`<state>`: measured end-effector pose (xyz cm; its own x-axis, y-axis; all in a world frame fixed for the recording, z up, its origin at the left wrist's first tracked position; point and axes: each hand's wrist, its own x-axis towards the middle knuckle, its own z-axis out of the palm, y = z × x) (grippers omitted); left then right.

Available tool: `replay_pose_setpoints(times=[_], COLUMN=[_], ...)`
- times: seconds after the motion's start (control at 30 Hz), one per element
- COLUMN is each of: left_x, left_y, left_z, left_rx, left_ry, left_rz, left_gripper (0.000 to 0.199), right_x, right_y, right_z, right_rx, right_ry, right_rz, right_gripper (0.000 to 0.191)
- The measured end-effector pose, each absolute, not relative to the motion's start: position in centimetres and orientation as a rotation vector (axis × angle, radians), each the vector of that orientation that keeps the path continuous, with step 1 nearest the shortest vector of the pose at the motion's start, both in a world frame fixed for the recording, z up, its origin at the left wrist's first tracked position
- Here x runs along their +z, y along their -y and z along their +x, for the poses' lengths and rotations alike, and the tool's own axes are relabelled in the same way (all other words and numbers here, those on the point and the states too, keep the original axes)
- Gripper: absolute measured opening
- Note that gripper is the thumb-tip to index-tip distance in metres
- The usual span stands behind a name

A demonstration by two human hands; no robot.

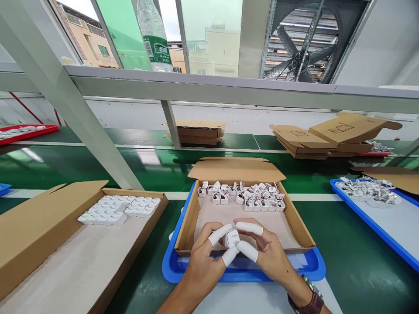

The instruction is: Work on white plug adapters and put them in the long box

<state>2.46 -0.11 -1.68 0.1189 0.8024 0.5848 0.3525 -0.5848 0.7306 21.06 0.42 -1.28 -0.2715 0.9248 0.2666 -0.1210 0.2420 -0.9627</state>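
Note:
My left hand (209,257) and my right hand (262,246) meet in front of me, white finger cots on thumbs and forefingers. Between them is a small white plastic housing (232,238), a rounded cube with faint grey marks on its face. Fingers of both hands close around it from either side. Just beyond sits an open cardboard box (183,231) in a blue tray (170,266). Along its far side stand rows of similar white housings (258,198) with thin wires showing; paper lines the bottom.
At left, another open box (131,257) holds neat rows of white pieces (119,209). A blue tray (379,235) with a heap of white parts (369,191) lies at right. Flat boxes (304,139) rest beyond the green bench. A slanted post (85,117) and crossbar (209,89) stand ahead.

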Motion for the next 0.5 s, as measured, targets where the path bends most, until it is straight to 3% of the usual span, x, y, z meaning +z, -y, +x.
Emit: replay_pose_setpoints(times=[0.17,0.5], left_x=[-1.49,-0.82], left_y=[-0.09,0.04], left_z=[2.27,1.54], left_rx=[1.494,1.199], left_ry=[-1.01,-0.899], left_rz=[2.078,1.722], left_gripper=[0.036,0.039], right_x=[-0.52,-0.49], right_y=[-0.28,-0.57], right_z=[21.15,21.6], right_rx=[1.258,1.389], right_ry=[1.468,1.316], right_rz=[-0.813,-0.808], right_gripper=[0.018,0.022])
